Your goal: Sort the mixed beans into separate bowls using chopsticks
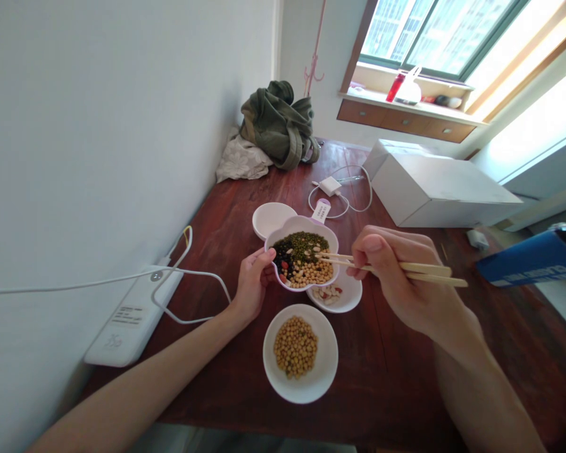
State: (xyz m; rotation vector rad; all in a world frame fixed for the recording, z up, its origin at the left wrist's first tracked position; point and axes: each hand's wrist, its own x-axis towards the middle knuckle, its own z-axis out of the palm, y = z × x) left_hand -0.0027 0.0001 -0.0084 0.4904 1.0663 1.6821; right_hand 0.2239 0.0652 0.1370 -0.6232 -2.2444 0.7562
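Note:
My left hand [255,280] grips the left rim of a flower-shaped bowl [287,228] with a short labelled handle. Inside it lie green beans [306,244], black beans [285,257] and yellow soybeans [317,272], with a few pale and reddish pieces among them. My right hand [396,270] is closed around a pair of wooden chopsticks [429,272], their tips over the beans in the middle of the bowl. Partly under the bowl, a white bowl [353,299] holds pale and reddish pieces. Nearer me stands a white bowl [327,377] of soybeans.
A white dish [268,217] sits behind the flower-shaped bowl. At left, a power strip [132,318] trails white cables. Further back are a charger [331,185] with its cord, a green bag [280,126] and a white box [434,185]. A blue package [532,258] is at right.

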